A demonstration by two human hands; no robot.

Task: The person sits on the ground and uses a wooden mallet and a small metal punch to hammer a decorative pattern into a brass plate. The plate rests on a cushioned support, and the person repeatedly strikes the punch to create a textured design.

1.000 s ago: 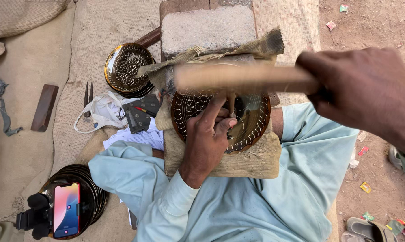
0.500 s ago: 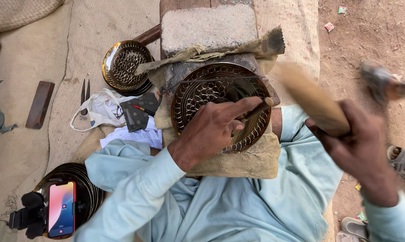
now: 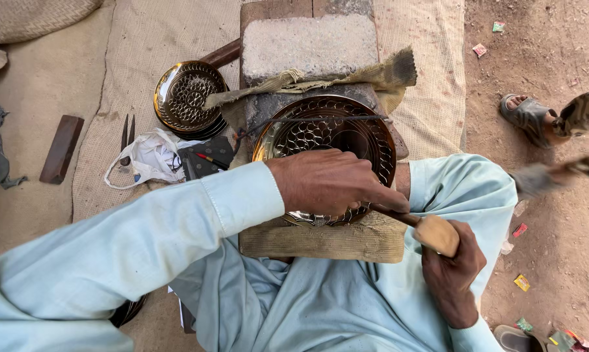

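Brass plate (image 3: 333,124) is lying on a wooden block (image 3: 327,240) at the centre, a grey stone (image 3: 307,45) sitting at its 12 o'clock. Left hand (image 3: 330,182) is pressing down on the plate, fingers together. Right hand (image 3: 452,277), at 5 o'clock, is gripping a wooden handle (image 3: 436,233).
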